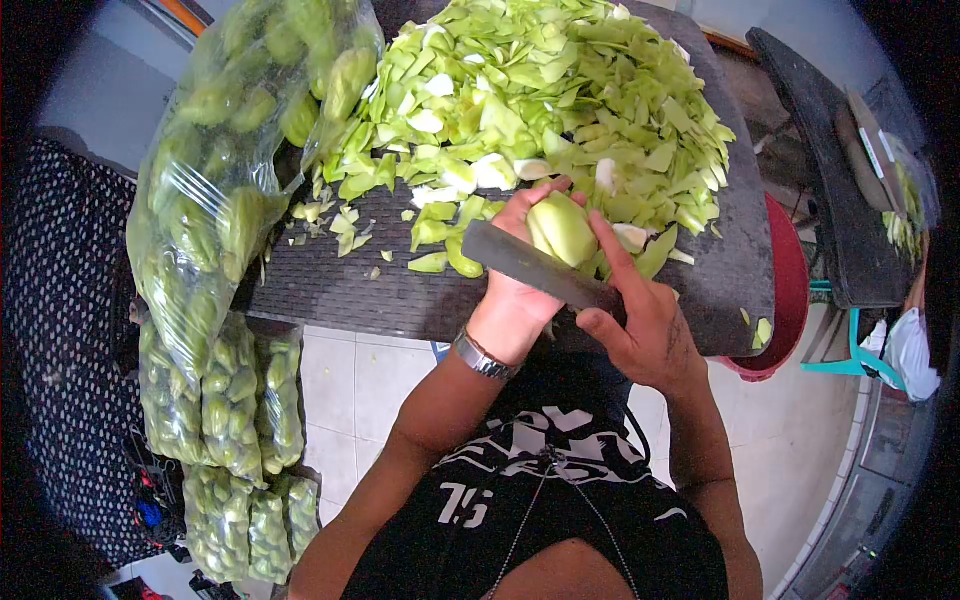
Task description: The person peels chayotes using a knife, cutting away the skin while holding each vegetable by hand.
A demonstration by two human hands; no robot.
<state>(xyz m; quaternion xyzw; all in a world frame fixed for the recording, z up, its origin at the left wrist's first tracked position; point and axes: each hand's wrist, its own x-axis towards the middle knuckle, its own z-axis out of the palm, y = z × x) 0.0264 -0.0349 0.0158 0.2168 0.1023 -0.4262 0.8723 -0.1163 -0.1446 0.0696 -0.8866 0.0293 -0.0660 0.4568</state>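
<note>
My left hand (520, 290) holds a smooth, pale green chayote (562, 228) from below and the left side, its fingers curled round the far side. In my right hand (650, 325) is a knife (535, 267) with a broad, dull grey blade. The blade lies across my left palm and wrist, at the near side of the chayote. My right index finger stretches along the chayote's right side, and the thumb sticks out. The knife's handle is hidden in the right hand. Just beyond both hands spreads a large heap of green peelings (560, 90) with whitish pieces among them.
The peelings lie on a dark ribbed tabletop (330, 295). A big clear bag of chayotes (200, 190) leans over its left side, with several smaller filled bags (225, 400) below. On the right are a red tub (790, 290) and a dark table (850, 250) bearing another knife (872, 150).
</note>
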